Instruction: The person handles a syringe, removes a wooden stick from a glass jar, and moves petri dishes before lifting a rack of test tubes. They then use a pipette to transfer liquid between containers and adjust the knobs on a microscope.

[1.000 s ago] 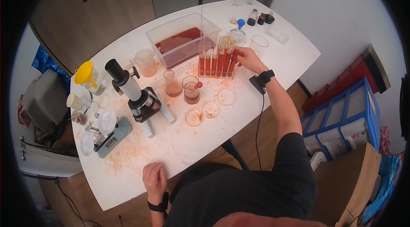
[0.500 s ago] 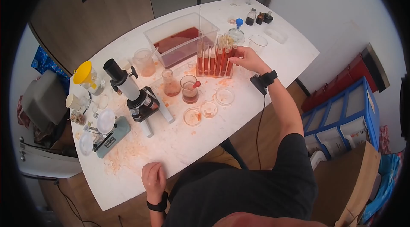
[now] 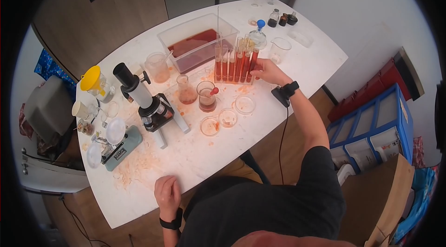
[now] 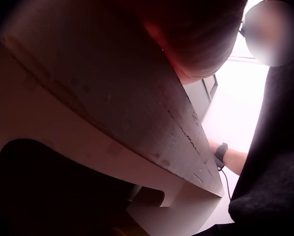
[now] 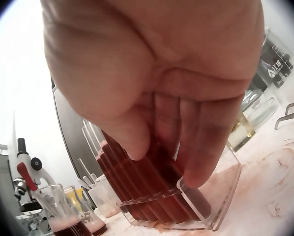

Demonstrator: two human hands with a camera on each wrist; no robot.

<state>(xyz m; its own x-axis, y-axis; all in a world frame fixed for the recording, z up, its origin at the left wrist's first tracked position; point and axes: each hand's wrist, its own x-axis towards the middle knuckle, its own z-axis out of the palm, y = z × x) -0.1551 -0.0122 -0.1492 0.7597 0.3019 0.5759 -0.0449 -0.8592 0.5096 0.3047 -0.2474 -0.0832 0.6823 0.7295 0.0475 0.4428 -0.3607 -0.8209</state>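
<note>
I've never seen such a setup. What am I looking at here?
There is no machine: someone works bare-handed. The wide picture is from a camera worn on the head, looking down; the other two are from cameras worn on each wrist. On the white table stand a microscope, a balance, a clear tub of red liquid and shallow dishes, among other things. The right hand pinches the end test tube, which stands in a rack. The left hand rests at the table's near edge, holding nothing.

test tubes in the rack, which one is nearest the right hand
In the head view, the rightmost red-filled tube in the rack, farthest from the microscope; the right hand is on it, while the others stand further left.
</note>
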